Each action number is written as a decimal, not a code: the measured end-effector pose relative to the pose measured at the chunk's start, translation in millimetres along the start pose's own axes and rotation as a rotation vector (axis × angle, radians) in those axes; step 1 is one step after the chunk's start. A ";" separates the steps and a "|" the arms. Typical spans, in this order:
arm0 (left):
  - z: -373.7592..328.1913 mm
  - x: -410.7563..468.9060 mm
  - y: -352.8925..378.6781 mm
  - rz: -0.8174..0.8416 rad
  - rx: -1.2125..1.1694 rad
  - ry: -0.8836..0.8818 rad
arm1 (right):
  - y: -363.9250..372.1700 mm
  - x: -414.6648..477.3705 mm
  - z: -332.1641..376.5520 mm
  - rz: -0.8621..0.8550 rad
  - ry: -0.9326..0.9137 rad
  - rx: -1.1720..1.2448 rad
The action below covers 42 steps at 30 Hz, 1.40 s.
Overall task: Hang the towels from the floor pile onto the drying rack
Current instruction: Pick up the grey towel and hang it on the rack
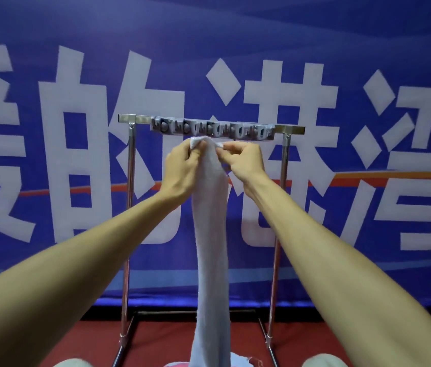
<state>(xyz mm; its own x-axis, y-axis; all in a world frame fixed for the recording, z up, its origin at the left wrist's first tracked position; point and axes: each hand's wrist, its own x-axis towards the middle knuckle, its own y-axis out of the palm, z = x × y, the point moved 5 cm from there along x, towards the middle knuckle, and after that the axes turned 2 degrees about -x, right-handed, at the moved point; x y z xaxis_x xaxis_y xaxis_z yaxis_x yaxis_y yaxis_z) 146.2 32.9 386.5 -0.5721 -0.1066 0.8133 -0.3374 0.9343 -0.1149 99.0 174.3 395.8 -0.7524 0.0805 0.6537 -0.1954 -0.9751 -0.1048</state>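
Just below the clip bar (213,129) of the drying rack (128,207), the left hand (185,165) and right hand (246,162) pinched the pale towel (210,234) by its bunched top edge, fingers curled; spreading it flat before clipping seemed wisest.

Blue banner (368,35) with large white characters, orange stripe; red floor (195,337) below.

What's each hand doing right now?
Left hand: closed, holding the white towel by its top edge.
Right hand: closed, holding the same towel.
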 end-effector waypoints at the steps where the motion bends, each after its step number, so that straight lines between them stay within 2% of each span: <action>1: 1.1 -0.6 1.5 0.020 0.006 -0.016 | 2.8 -0.5 3.5 0.026 -0.012 -0.042; 4: 17.5 -1.5 -1.4 0.031 -0.006 -0.103 | -4.7 1.6 7.3 -0.033 -0.031 -0.038; 7: 19.8 3.4 -7.4 0.036 -0.031 -0.155 | -8.6 -1.4 7.1 -0.001 -0.038 0.013; 10: 15.1 5.8 -8.9 0.088 -0.037 -0.143 | -7.3 -5.4 7.4 0.066 -0.023 0.051; 13: 13.2 4.1 -6.8 0.142 -0.061 -0.131 | -13.7 -1.9 9.6 0.027 -0.023 0.102; 17: 14.2 0.8 1.2 0.203 -0.159 -0.284 | -15.4 -2.7 3.3 0.042 0.011 0.124; 20: 14.4 -0.6 3.6 0.210 -0.206 -0.318 | -17.7 -5.9 -2.3 0.057 0.036 0.134; 24: 11.9 -0.9 7.4 0.169 -0.228 -0.318 | -16.8 -6.4 -7.0 0.102 0.048 0.163; 28: 13.4 -0.6 14.9 0.110 -0.357 -0.471 | -18.5 -7.8 -10.8 0.105 0.062 0.128; 30: 12.8 0.0 17.0 0.084 -0.360 -0.487 | -18.1 -8.1 -14.0 0.128 0.083 0.120; 37: 17.4 9.8 18.1 -0.114 -0.317 -0.501 | -3.6 -24.0 -35.1 0.344 0.320 0.162; 42: 32.5 18.9 16.0 -0.205 -0.336 -0.616 | 4.1 -37.1 -51.7 0.470 0.315 0.065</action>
<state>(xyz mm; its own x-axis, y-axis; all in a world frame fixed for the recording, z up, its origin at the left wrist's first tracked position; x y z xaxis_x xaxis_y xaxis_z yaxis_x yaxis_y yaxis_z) 105.7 34.7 381.6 -0.8722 -0.3698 0.3202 -0.2916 0.9186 0.2667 93.6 178.0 332.3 -0.9025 -0.3169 0.2917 0.2370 -0.9309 -0.2779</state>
